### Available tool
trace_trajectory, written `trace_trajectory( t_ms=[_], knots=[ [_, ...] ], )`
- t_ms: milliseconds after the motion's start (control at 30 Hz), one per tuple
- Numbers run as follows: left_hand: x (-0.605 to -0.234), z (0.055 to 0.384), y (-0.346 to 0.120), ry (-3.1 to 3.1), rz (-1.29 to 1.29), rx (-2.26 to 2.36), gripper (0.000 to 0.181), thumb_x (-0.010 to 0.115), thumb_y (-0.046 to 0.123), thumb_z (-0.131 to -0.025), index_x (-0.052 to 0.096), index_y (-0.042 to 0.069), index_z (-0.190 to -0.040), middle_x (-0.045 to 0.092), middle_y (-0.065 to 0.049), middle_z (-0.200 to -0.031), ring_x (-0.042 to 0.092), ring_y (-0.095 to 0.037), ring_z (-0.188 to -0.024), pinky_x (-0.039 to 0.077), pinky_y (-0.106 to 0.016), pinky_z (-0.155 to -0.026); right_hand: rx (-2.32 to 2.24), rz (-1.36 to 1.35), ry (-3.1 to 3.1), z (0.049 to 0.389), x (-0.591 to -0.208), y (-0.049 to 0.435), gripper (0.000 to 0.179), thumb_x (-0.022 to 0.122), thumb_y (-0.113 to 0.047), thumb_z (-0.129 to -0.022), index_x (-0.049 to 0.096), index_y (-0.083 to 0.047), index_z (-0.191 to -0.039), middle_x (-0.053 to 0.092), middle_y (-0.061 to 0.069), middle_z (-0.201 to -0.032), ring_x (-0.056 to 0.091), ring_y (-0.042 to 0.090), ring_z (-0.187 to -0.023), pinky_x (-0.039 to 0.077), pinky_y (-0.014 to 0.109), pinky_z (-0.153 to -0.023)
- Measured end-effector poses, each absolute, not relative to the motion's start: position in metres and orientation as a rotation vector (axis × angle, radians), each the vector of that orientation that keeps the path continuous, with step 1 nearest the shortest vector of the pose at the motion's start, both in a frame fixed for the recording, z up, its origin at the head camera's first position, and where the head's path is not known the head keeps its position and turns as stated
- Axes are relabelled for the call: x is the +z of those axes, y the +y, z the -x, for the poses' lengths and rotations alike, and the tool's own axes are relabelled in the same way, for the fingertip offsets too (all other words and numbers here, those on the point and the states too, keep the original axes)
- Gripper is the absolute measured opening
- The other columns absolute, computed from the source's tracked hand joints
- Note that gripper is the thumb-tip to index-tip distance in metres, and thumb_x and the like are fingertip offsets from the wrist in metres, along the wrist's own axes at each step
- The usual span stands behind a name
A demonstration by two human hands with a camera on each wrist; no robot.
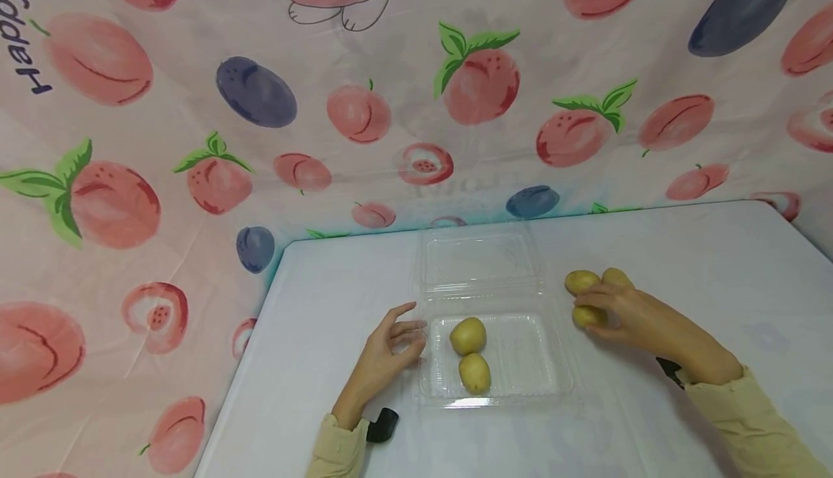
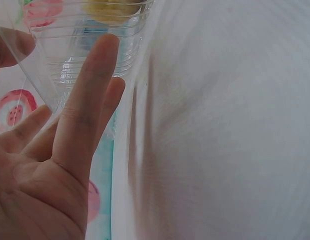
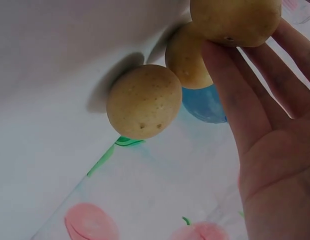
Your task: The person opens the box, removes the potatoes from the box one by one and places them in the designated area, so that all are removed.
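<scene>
My right hand (image 1: pixel 618 312) is over a small group of potatoes at the right. Its thumb and fingers grip the nearest potato (image 1: pixel 588 317), which shows at the fingertips in the right wrist view. Beside it lie two more, one potato (image 1: pixel 581 282) to the left and another (image 1: pixel 616 278) behind the hand. My left hand (image 1: pixel 385 353) is at the left edge of a clear plastic clamshell box (image 1: pixel 530 384), fingers loosely bent and fingertips right at the rim. Inside the box's base, two potatoes, a rear one (image 1: pixel 468 336) and a front one (image 1: pixel 475 374), sit together on the left.
The box's clear lid (image 1: pixel 481 261) lies folded back toward the rear of the white-covered table (image 1: pixel 325 304). A fruit-printed cloth (image 1: pixel 390 51) hangs behind the table and along its left side. Black straps (image 1: pixel 382 426) circle the wrists.
</scene>
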State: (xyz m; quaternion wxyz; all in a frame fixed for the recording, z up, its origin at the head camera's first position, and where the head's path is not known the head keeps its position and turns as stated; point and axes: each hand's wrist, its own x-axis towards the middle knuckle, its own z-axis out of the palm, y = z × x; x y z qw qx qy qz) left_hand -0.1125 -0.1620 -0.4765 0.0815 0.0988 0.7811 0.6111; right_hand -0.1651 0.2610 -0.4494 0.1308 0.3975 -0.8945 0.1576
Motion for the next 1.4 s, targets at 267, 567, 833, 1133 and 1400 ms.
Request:
trace_trajectory(
  t_ms=[267, 567, 833, 1133, 1400],
  knots=[
    [-0.475, 0.112, -0.162, 2.333, -0.291, 1.827, 0.065, 0.070, 0.010, -0.093, 0.039, 0.014, -0.150, 0.061, -0.020, -0.132, 0.061, -0.036, -0.121, 0.062, -0.030, -0.075, 0.421, -1.143, -2.631, 0.164, -0.450, 0.261, 0.038, 0.089, -0.013, -0.068, 0.072, -0.012, -0.102, 0.069, 0.003, -0.108, 0.064, 0.025, -0.099, 0.058, 0.041, -0.076],
    [-0.476, 0.111, -0.162, 2.324, -0.288, 1.830, 0.064, 0.070, 0.011, -0.093, 0.039, 0.015, -0.150, 0.061, -0.020, -0.133, 0.060, -0.036, -0.121, 0.061, -0.030, -0.075, 0.435, -1.100, -2.662, 0.162, -0.448, 0.259, 0.037, 0.089, -0.013, -0.069, 0.072, -0.012, -0.102, 0.067, 0.004, -0.109, 0.063, 0.025, -0.100, 0.058, 0.041, -0.074],
    [-0.476, 0.111, -0.162, 2.315, -0.288, 1.835, 0.065, 0.070, 0.012, -0.093, 0.039, 0.014, -0.150, 0.061, -0.020, -0.133, 0.060, -0.036, -0.121, 0.062, -0.030, -0.075, 0.445, -1.112, -2.667, 0.160, -0.442, 0.256, 0.040, 0.090, -0.013, -0.068, 0.072, -0.010, -0.103, 0.066, 0.003, -0.108, 0.061, 0.023, -0.099, 0.058, 0.038, -0.073],
    [-0.476, 0.111, -0.161, 2.326, -0.289, 1.828, 0.065, 0.070, 0.012, -0.093, 0.039, 0.014, -0.150, 0.061, -0.020, -0.132, 0.060, -0.036, -0.121, 0.062, -0.030, -0.075, 0.428, -1.181, -2.584, 0.161, -0.437, 0.249, 0.043, 0.091, -0.012, -0.065, 0.072, -0.010, -0.103, 0.066, 0.003, -0.108, 0.061, 0.022, -0.098, 0.058, 0.037, -0.075],
    [-0.476, 0.111, -0.161, 2.328, -0.295, 1.829, 0.065, 0.070, 0.011, -0.093, 0.038, 0.014, -0.150, 0.061, -0.021, -0.132, 0.061, -0.036, -0.121, 0.061, -0.030, -0.075, 0.438, -1.222, -2.500, 0.160, -0.432, 0.241, 0.043, 0.090, -0.007, -0.064, 0.071, -0.007, -0.103, 0.066, 0.004, -0.107, 0.062, 0.019, -0.095, 0.058, 0.035, -0.073]
  ],
)
